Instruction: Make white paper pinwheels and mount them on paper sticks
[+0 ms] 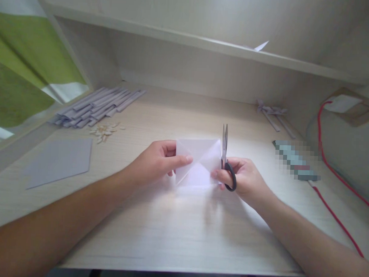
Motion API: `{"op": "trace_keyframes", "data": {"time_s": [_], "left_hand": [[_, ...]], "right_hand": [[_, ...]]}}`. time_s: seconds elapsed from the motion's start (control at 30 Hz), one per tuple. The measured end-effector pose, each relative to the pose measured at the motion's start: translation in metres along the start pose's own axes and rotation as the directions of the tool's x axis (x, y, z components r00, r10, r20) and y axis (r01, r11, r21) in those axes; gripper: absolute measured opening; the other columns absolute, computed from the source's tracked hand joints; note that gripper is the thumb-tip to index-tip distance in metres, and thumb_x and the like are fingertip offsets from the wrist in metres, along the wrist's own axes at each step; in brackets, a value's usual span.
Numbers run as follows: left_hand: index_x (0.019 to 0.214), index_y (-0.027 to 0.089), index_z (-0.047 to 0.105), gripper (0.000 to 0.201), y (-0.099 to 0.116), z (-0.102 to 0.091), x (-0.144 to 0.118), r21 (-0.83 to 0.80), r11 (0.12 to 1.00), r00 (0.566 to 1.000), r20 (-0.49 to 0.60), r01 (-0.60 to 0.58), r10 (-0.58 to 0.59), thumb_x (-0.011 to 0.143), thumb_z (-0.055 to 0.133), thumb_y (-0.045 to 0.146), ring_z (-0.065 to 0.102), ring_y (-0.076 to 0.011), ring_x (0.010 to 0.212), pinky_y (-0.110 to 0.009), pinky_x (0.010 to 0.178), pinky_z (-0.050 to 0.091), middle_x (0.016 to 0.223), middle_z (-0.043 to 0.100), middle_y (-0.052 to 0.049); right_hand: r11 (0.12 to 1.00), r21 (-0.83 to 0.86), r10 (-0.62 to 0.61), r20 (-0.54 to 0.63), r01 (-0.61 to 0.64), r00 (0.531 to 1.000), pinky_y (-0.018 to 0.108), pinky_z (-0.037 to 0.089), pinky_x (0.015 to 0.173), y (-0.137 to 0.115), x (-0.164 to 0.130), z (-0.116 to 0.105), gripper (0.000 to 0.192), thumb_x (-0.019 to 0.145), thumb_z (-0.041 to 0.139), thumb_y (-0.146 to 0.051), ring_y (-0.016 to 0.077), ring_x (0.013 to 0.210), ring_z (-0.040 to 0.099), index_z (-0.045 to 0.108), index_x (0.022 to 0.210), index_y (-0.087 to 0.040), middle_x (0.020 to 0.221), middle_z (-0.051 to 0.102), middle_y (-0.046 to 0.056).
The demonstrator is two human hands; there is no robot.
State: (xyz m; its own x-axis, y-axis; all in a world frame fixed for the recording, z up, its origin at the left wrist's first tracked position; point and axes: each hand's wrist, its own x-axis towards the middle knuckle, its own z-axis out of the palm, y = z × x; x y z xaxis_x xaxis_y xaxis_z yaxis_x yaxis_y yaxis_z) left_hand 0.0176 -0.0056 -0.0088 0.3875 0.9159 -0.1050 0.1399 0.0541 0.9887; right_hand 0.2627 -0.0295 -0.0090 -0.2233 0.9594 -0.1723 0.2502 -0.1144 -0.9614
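Observation:
A square of white paper [199, 149] with diagonal creases is held up over the desk between my two hands. My left hand [162, 160] pinches its left edge, thumb on top and fingers beneath. On the right edge, the thumb of my right hand [240, 175] presses the paper. That same hand carries a pair of scissors [230, 177] with a black handle looped over the thumb. The narrow metal blades point away from me, slightly parted, beside the paper's right edge. Most fingers of the right hand are hidden behind the paper and the handle.
Folded paper strips [97, 105] are piled at the back left, beside small pale pieces [104, 131]. White sheets [61, 162] lie at the left. Folded paper on sticks [271, 113] rests at the back right. A blurred-out device [295, 160] with a red cable [335, 222] lies right.

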Motion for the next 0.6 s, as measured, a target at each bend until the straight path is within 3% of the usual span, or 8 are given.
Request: {"op": "trace_keyframes", "data": {"time_s": [0.2, 0.6], "left_hand": [[0.073, 0.015, 0.072, 0.026, -0.0021, 0.0013, -0.0026, 0.067, 0.996, 0.98, 0.183, 0.063, -0.074, 0.085, 0.072, 0.038, 0.055, -0.0113, 0.058, -0.022, 0.054, 0.038, 0.064, 0.065, 0.0], [0.069, 0.015, 0.065, 0.028, 0.0035, 0.0012, 0.0003, -0.028, 1.0, 1.0, 0.014, 0.002, -0.002, 0.083, 0.067, 0.039, 0.052, -0.0118, 0.054, -0.025, 0.055, 0.041, 0.06, 0.059, 0.001]], "right_hand": [[0.996, 0.059, -0.055, -0.085, 0.06, 0.995, 0.025, 0.037, 0.05, 0.0053, 0.0035, -0.0024, 0.029, 0.075, 0.084, -0.039, 0.0115, 0.052, 0.051, 0.069, 0.065, -0.015, 0.057, 0.061, 0.0], [0.999, 0.028, -0.045, -0.045, 0.046, 0.998, 0.026, 0.041, 0.056, 0.0031, 0.0036, -0.0001, 0.027, 0.078, 0.084, -0.039, 0.0128, 0.056, 0.055, 0.071, 0.069, -0.016, 0.06, 0.064, 0.0]]}}
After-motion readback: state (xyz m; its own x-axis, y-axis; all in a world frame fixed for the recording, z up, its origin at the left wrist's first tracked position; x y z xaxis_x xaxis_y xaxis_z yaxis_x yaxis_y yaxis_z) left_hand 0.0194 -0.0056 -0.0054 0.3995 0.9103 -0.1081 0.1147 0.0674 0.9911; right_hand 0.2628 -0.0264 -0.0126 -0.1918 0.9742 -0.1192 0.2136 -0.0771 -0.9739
